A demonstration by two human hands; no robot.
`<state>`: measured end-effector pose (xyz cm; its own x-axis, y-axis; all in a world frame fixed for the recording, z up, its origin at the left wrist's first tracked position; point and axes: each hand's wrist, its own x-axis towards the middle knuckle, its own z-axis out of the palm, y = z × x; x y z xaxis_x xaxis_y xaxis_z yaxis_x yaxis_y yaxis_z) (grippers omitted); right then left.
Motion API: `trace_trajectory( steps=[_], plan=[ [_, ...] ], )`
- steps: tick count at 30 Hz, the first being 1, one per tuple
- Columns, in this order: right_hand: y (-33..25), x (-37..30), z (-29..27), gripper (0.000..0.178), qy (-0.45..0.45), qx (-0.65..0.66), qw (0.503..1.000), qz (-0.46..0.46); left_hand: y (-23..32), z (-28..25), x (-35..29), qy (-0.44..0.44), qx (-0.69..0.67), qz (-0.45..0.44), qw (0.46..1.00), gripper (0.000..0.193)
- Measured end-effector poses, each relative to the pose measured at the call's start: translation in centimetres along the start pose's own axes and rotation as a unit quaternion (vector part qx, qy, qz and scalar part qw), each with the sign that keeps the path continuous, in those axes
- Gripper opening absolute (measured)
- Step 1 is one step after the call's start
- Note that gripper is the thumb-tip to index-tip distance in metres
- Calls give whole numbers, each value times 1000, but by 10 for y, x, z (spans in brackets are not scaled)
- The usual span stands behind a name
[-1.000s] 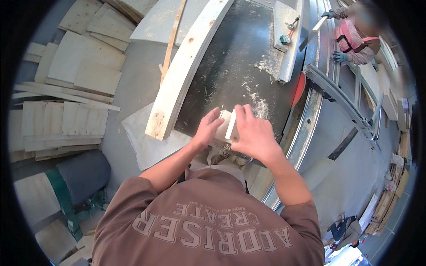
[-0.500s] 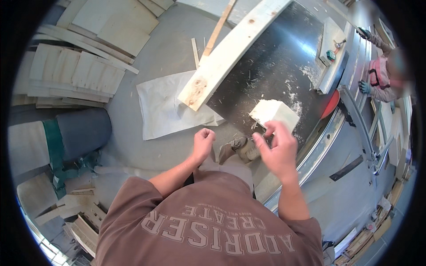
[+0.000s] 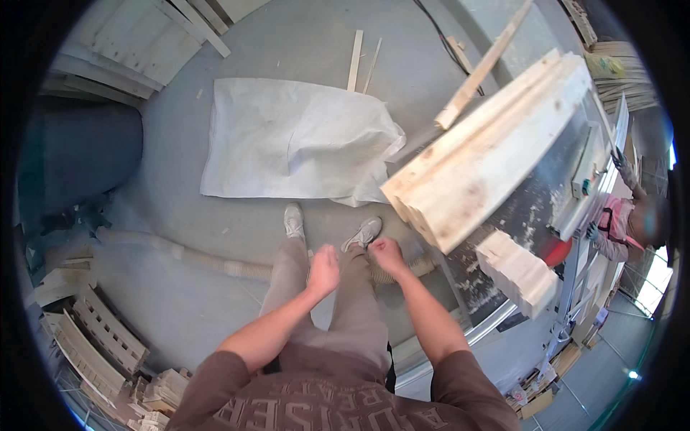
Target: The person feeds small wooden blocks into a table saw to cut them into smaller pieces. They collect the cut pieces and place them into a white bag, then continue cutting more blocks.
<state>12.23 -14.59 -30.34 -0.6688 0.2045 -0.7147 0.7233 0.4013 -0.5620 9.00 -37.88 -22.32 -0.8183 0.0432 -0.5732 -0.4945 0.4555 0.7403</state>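
Observation:
My left hand [image 3: 325, 270] is loosely curled in front of my legs, with nothing visible in it. To its right, my right hand [image 3: 387, 256] is curled too, and nothing shows in its fingers. Both hands are in the air, apart from the wood. Beyond the right hand, thick pale boards [image 3: 489, 161] lie side by side across the dark tabletop [image 3: 528, 190]. A group of short wood blocks [image 3: 517, 269] sits at the near edge of that top, amid shavings.
A white sheet [image 3: 295, 144] lies on the floor ahead, with thin strips [image 3: 355, 61] beyond it. A ribbed hose [image 3: 215, 262] crosses the floor. Sheet panels [image 3: 136, 43] lean at the far left. A person in pink [image 3: 619, 219] stands at the right beyond a metal rail.
The view has swung, putting the table and boards farther right and more floor in sight. My right hand has lowered toward the left one, its fingers going from spread to curled.

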Motion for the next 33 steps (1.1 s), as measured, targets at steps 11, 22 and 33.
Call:
trace_trajectory(
  steps=[11,22,33],
  plan=[
    [107,317,45,48,141,-223,964,-3,-155,-33,54,-8,-136,-133,982,26],
    [-111,92,68,14,17,-313,866,-389,-24,-39,96,47,-34,-59,997,40],
    [-269,-197,-15,67,-92,-209,891,-392,120,-157,59,106,171,16,980,36]
  ],
)
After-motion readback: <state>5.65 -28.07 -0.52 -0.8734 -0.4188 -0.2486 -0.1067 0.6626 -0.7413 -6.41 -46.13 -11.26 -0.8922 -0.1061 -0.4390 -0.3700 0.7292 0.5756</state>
